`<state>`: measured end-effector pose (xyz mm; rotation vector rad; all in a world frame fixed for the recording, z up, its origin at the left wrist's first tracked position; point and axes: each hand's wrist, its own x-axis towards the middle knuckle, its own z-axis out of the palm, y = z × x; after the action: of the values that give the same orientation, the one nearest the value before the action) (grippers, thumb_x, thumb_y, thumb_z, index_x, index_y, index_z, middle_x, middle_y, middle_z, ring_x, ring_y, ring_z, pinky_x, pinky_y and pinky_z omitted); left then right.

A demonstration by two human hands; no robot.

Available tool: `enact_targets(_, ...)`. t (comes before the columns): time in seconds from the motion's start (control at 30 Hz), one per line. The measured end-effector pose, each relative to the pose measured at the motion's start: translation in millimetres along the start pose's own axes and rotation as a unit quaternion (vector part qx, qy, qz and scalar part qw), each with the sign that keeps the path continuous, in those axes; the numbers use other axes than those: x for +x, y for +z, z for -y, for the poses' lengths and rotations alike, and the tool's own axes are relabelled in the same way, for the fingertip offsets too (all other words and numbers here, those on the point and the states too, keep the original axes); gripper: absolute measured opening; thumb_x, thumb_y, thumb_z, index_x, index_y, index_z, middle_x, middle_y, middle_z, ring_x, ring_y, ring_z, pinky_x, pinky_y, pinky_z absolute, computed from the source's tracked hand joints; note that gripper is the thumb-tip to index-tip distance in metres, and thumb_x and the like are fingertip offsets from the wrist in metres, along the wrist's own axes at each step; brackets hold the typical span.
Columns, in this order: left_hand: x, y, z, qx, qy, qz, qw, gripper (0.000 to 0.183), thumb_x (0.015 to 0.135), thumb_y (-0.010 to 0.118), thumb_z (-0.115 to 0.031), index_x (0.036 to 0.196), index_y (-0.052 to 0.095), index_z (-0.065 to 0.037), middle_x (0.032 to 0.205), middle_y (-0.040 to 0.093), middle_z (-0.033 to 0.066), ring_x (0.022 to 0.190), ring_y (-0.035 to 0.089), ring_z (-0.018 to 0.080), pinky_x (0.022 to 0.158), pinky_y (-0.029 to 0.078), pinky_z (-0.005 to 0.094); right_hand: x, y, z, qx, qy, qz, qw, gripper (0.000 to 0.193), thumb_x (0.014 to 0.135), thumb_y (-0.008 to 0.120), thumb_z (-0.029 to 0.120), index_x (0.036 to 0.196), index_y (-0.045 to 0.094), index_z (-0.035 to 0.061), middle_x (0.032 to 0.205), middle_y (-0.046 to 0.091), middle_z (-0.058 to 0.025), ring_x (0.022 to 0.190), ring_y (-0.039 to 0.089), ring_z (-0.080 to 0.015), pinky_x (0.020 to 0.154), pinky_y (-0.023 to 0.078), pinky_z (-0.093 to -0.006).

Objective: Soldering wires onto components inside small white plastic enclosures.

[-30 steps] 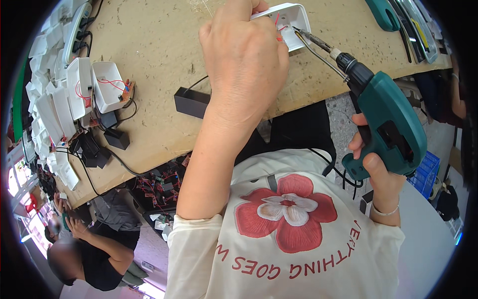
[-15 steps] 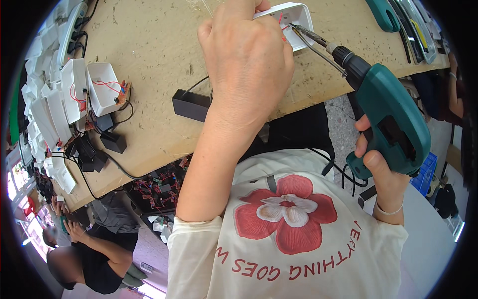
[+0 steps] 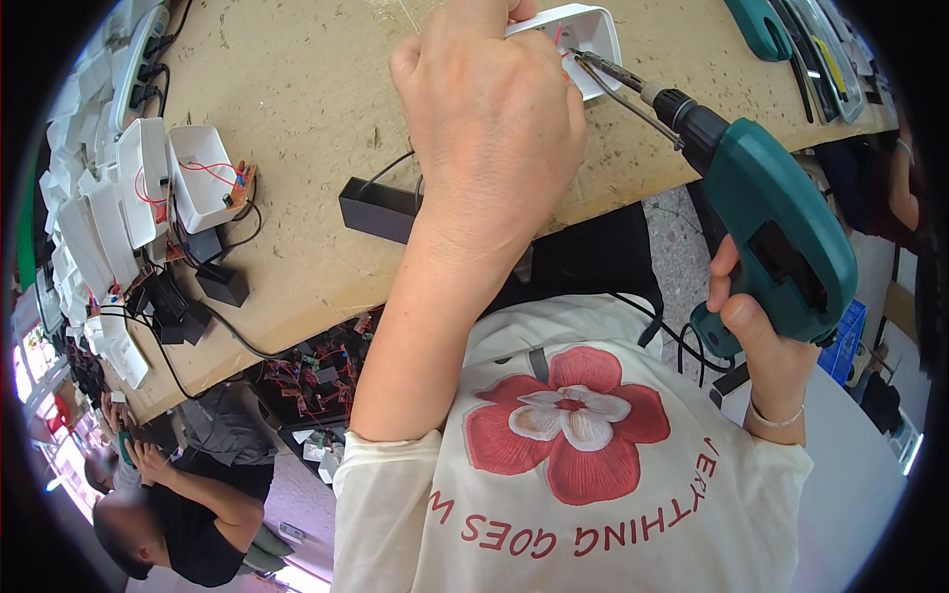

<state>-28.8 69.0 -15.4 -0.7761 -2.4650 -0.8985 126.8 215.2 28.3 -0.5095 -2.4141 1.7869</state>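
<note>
At the top of the view, my left hand (image 3: pixel 494 104) is closed at the near left side of a white plastic case (image 3: pixel 596 22), its back turned up and most of its fingers hidden. Thin red wire (image 3: pixel 558 38) shows inside the case. My right hand (image 3: pixel 756 306) grips the handle of a green soldering gun (image 3: pixel 781 212), off to the right. The gun's metal tip (image 3: pixel 583 56) reaches into the case beside the wire, with a thin feed tube running alongside it. A black open box (image 3: pixel 378 210) with a cable lies left of my left wrist.
On the left stand white cases (image 3: pixel 203 203) with red wires and circuit boards, black adapters (image 3: pixel 222 284) and a power strip (image 3: pixel 140 61). A tray of wired boards (image 3: pixel 311 371) sits below the table edge (image 3: pixel 287 346). Tools (image 3: pixel 816 59) lie at the upper right. A co-worker (image 3: pixel 188 494) is at lower left.
The soldering gun and my right hand have shifted very slightly, with the tip still inside the case. My left hand stays nearly where it was.
</note>
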Motion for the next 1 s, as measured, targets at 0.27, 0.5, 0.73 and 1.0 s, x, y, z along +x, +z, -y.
enact_targets(0.27,-1.6,1.8,-2.9,0.034,0.014,-0.011,0.999,0.009,0.060,0.059,-0.004,0.068,0.056,0.000,0.088,0.052,0.0110,0.083,0.050,0.0280,0.071,0.036,0.0388,-3.1,-1.1,1.5,-0.021,0.018,0.006,1.000,0.059,0.071,0.072,0.030,0.114,0.046,-0.0016,0.082,0.055,-0.0077,0.064,0.053,-0.0122,0.058,0.045,-0.0233)
enact_targets(0.5,-1.4,0.4,-4.6,0.037,0.012,-0.006,0.999,0.010,0.060,0.059,-0.004,0.069,0.055,0.001,0.089,0.052,0.0108,0.083,0.050,0.0281,0.071,0.036,0.0393,-6.0,-6.3,-0.3,-0.064,0.028,0.021,0.997,0.054,0.071,0.072,0.027,0.111,0.048,-0.0013,0.084,0.056,-0.0085,0.067,0.055,-0.0129,0.060,0.046,-0.0244)
enact_targets(0.73,-1.4,0.2,-5.3,0.031,0.001,0.000,1.000,0.011,0.061,0.058,-0.004,0.070,0.056,0.001,0.089,0.052,0.0108,0.084,0.049,0.0280,0.073,0.036,0.0396,-3.9,-4.6,-0.5,-0.057,0.016,0.041,0.997,0.056,0.072,0.070,0.024,0.116,0.045,-0.0018,0.091,0.056,-0.0116,0.069,0.055,-0.0132,0.061,0.047,-0.0247)
enact_targets(1.0,-1.6,0.9,-5.7,0.026,-0.009,0.001,1.000,0.012,0.061,0.058,-0.004,0.071,0.057,0.001,0.090,0.052,0.0111,0.084,0.050,0.0281,0.074,0.036,0.0397,-0.5,-0.2,3.9,-0.001,0.009,0.023,1.000,0.064,0.071,0.071,0.027,0.120,0.042,-0.0016,0.099,0.057,-0.0162,0.067,0.055,-0.0129,0.061,0.047,-0.0243)
